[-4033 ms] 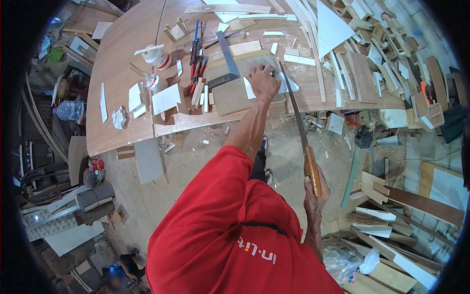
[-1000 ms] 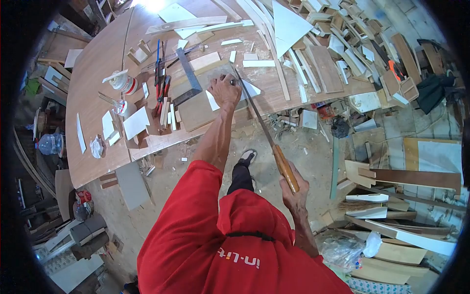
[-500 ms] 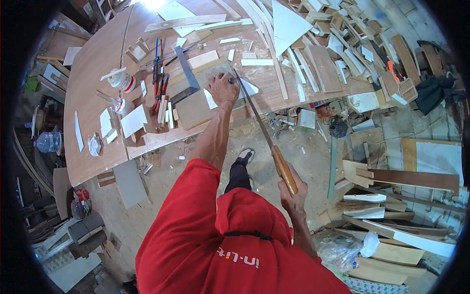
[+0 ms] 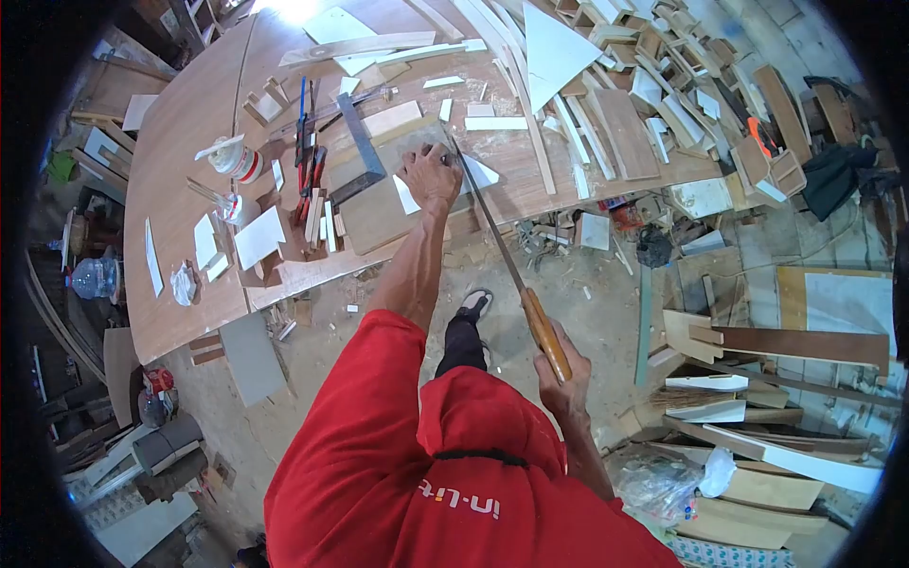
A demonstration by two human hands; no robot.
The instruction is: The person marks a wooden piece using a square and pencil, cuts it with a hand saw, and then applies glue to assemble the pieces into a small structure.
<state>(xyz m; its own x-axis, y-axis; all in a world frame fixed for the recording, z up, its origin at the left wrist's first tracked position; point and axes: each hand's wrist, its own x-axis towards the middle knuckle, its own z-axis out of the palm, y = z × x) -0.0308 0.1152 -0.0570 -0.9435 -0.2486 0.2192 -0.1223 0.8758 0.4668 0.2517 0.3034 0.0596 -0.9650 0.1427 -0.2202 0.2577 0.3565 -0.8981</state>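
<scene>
My left hand [image 4: 433,177] presses down, fingers bent, on a white board piece [image 4: 481,174] near the front edge of the worktable. White corners of that piece stick out on both sides of the hand. In my right hand [image 4: 568,371] is the wooden handle of a handsaw [image 4: 497,237]. The saw's narrow blade slants up and left, its far end beside my left fingers and across the white piece. Whether the teeth are in the cut cannot be made out. Under my left hand lies a flat board [image 4: 374,213], with a try square [image 4: 360,142] to its left.
On the worktable [image 4: 180,151] stand a glue tub [image 4: 237,161] and a smaller jar [image 4: 230,206]. Red-handled tools [image 4: 312,175] lie near the square. Wood strips and a white triangular panel [image 4: 559,52] are behind. Offcuts pile up at the right; more boards [image 4: 757,464] lie low right.
My right hand and the saw have shifted slightly back toward me and left. My left hand stays in place on the white piece.
</scene>
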